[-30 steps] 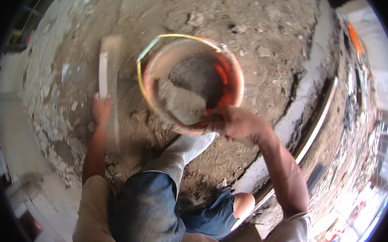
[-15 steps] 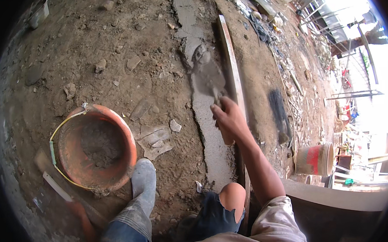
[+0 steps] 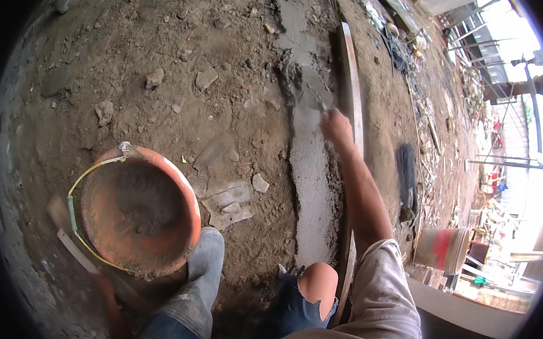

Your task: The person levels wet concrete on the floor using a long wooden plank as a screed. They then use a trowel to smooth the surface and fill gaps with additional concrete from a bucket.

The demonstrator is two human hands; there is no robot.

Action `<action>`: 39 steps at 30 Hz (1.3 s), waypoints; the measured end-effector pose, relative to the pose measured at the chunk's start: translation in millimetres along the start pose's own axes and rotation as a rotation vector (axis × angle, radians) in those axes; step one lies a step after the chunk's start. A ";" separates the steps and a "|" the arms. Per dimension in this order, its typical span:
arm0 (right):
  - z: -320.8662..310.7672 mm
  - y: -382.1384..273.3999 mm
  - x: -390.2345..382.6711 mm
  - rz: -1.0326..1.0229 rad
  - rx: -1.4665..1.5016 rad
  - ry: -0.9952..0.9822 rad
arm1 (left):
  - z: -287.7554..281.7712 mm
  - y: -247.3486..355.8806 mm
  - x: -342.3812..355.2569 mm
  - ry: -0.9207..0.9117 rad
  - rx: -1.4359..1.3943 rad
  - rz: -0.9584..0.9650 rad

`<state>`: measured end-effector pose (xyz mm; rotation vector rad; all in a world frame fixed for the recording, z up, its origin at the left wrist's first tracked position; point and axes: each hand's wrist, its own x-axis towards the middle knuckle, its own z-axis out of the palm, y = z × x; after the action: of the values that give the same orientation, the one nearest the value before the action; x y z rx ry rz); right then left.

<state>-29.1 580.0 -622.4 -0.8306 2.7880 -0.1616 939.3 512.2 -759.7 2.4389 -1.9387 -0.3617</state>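
Note:
My right hand (image 3: 336,127) is closed round the handle of a trowel (image 3: 315,88). Its grey blade lies on the strip of wet mortar (image 3: 316,172), where the surface is lumpy; nearer me the strip is smoother. In shadow at the lower left, my left hand (image 3: 103,282) is closed on a pale, straight strip (image 3: 75,251), which seems to belong to a long wooden tool partly hidden by the bucket. An orange bucket (image 3: 193,193) with a yellow wire handle stands between that hand and the mortar strip, with grey mortar (image 3: 150,203) inside.
A long wooden batten (image 3: 351,81) runs along the mortar strip's right side. Crumpled paper-like scrap (image 3: 229,205) and stones (image 3: 154,78) lie on the rough soil. Farther right are a dark bundle of bristles or fibres (image 3: 406,176), a pale bucket with a red band (image 3: 440,249) and scattered debris.
My right hand has moved the trowel forward along the mortar strip, and my arm is stretched farther out. The view has shifted slightly. My left hand stays low beside the bucket.

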 end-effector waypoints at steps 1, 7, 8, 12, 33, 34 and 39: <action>2.2 0.2 11.0 -0.040 -0.024 -0.023 | -5.9 -10.1 3.9 -0.013 0.004 -0.008; -4.5 30.9 72.1 -0.151 -0.216 -0.017 | -23.9 43.1 4.2 -0.307 0.122 -0.030; 0.0 27.2 65.5 -0.146 -0.137 -0.061 | -42.2 55.6 -0.2 -0.359 0.175 -0.058; -6.0 -4.7 44.9 -0.019 0.228 -0.227 | -59.1 56.7 -7.9 -0.354 0.152 -0.137; 18.2 -11.5 66.9 -0.055 -0.066 0.040 | -29.0 23.9 5.5 -0.200 0.124 -0.064; 11.8 -11.1 73.9 0.005 0.015 -0.017 | -33.1 31.4 8.3 -0.250 0.099 -0.067; 7.4 -32.1 18.3 0.159 0.472 -0.252 | -49.0 21.1 11.9 -0.268 0.070 -0.173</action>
<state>-25.3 542.9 -627.5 -0.4735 2.4152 -0.6120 930.4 489.0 -711.0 2.7366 -1.8606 -0.6664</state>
